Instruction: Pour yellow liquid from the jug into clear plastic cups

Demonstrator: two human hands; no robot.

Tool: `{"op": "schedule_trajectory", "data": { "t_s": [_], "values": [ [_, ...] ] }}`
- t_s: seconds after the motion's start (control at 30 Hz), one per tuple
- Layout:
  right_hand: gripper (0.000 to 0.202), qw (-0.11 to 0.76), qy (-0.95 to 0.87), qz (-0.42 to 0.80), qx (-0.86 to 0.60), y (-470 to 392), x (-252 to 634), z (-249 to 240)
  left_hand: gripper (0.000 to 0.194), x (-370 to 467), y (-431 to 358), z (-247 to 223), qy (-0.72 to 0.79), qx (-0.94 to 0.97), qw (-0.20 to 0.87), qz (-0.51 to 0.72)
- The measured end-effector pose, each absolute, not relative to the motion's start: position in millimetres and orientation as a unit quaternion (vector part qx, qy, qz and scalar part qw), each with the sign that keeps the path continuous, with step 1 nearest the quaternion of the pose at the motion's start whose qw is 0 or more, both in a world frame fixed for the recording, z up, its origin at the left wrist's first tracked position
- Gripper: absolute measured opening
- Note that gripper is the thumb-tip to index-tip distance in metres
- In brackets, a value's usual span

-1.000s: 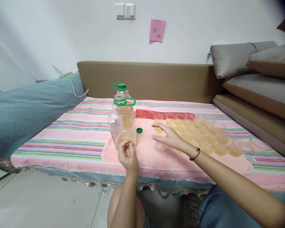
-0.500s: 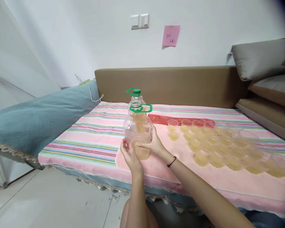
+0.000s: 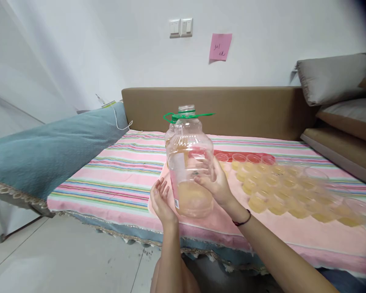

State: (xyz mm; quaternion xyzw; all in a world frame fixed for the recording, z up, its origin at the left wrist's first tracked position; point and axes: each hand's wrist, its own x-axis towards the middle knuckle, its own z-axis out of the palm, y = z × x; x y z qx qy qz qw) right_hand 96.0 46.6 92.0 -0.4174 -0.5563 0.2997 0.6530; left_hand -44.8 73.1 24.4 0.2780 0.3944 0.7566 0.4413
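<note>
A large clear plastic bottle (image 3: 190, 171) with a green handle ring and an uncapped mouth is upright in front of me. Some pale yellow liquid shows in its lower part. My right hand (image 3: 215, 183) is wrapped round its right side. To the left of the bottle, my left hand (image 3: 163, 201) has its fingers spread and holds nothing. Behind this bottle stands a second one (image 3: 170, 134), mostly hidden. Several clear plastic cups (image 3: 274, 183) of yellow liquid stand in rows to the right.
A red plastic bag (image 3: 228, 155) lies behind the cups on the striped bedspread (image 3: 110, 171). A pink cloth (image 3: 228, 217) lies under the cups. Grey and brown cushions (image 3: 335, 77) are stacked at the right, and a blue-covered armrest (image 3: 57, 150) is at the left.
The bottle has been raised toward me and a little right, and its handle has turned. My left hand has come off it; my right hand still grips it.
</note>
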Motion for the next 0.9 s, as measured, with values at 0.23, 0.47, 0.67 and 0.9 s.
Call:
{"op": "schedule_trajectory", "data": {
  "t_s": [0.23,0.47,0.67,0.9],
  "values": [
    [0.097,0.605,-0.570,0.211,-0.514,-47.2,163.6,139.9,0.039,-23.5,59.8,24.8,0.332,0.383,0.542,0.670],
    [0.082,0.515,-0.557,0.094,-0.644,-135.0,231.8,136.8,0.034,3.3,33.9,32.9,0.265,0.493,0.594,0.578],
    [0.092,0.391,-0.587,0.031,-0.708,-168.1,256.5,125.2,0.037,32.9,15.5,27.5,0.205,0.532,0.663,0.485],
    [0.089,0.271,-0.617,0.012,-0.739,-181.0,269.3,106.3,0.054,69.4,-11.5,10.1,0.141,0.511,0.787,0.315]
  ]
}}
